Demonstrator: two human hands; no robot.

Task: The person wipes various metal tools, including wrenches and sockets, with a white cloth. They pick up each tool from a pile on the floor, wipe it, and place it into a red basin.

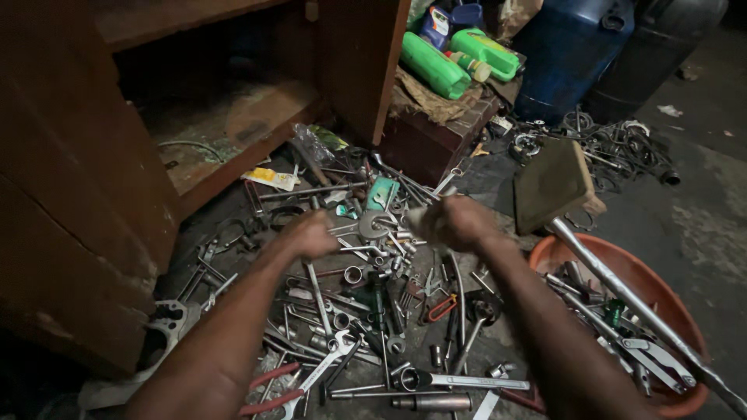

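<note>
Floor: dark concrete, wooden cabinet (85, 194) left, 2 green bottles (459, 58) on a box behind.
Pile: loose wrenches, sockets and bits spread on floor (373, 311) under both hands.
Left hand: (311, 233) curled into a loose fist over pile; blurred, cannot tell if it holds anything.
Right hand: (459, 222) closed around a pale rag (416, 222) sticking out on its left side.
Basin: orange (685, 311), right of right arm, tools inside, long steel bar (622, 288) lying across it.
</note>
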